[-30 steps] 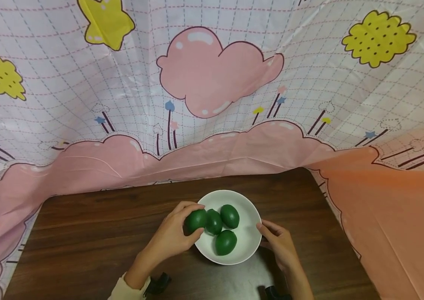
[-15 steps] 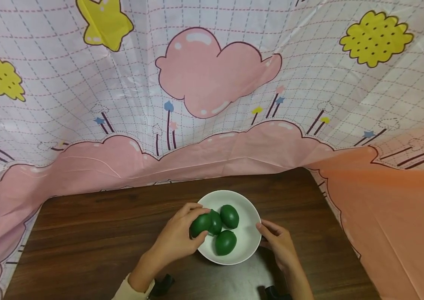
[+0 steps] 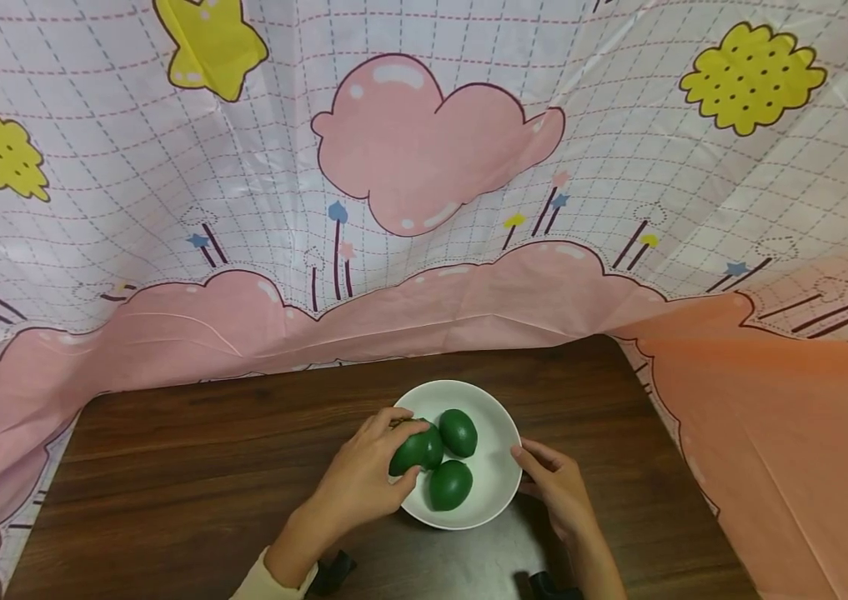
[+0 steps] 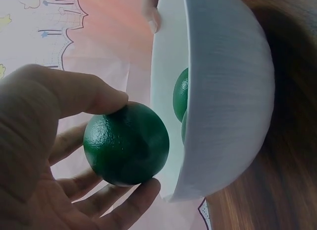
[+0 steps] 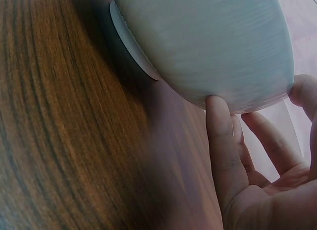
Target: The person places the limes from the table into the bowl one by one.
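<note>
My left hand [image 3: 363,479] grips a green lime [image 4: 126,143] between thumb and fingers, over the left side of a white bowl [image 3: 497,467]. In the left wrist view the held lime is level with the rim, just outside the bowl's wall. Inside the bowl lie a far lime [image 3: 458,432], a near lime [image 3: 450,485] and a third lime [image 3: 434,447] partly hidden behind the held one. My right hand [image 3: 560,492] holds the bowl's right side, its thumb at the rim and fingers against the outer wall [image 5: 213,46].
The bowl stands on a dark wooden table [image 3: 206,467]. Behind the table hangs a patterned cloth [image 3: 424,300], and an orange-pink cloth [image 3: 769,467] drapes down the right side. Dark straps [image 3: 333,573] sit at both wrists.
My left hand has carried the lime rightward, farther over the bowl, so that it now overlaps the leftmost lime inside. The right hand and the bowl stay put.
</note>
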Tool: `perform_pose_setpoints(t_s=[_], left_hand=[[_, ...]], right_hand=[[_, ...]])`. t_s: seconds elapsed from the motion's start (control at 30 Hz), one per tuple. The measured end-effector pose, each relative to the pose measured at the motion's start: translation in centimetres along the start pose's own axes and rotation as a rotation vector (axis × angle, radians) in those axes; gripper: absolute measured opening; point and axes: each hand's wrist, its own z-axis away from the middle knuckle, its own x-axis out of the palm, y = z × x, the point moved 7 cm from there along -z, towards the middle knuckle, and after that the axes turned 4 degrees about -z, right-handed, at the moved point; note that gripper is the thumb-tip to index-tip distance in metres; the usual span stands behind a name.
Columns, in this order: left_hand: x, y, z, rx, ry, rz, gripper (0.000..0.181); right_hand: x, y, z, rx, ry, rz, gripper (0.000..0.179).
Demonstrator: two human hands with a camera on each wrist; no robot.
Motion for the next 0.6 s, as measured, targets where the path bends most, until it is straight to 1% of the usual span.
perform_pose_setpoints(t_s=[0.13, 0.4, 0.6], left_hand=[[0.30, 0.10, 0.03, 0.005, -0.010, -0.022, 0.053], [0.72, 0.46, 0.19, 0.020, -0.004, -0.042, 0.053], [0.73, 0.28, 0.33, -0.004, 0.003, -0.046, 0.047]], right_hand=[[0.02, 0.03, -0.02, -0.005, -0.005, 0.006, 0.045], [0.10, 0.02, -0.01, -0.008, -0.007, 0.001, 0.045], [0.07, -0.05, 0.00, -0.011, -0.004, -0.001, 0.045]])
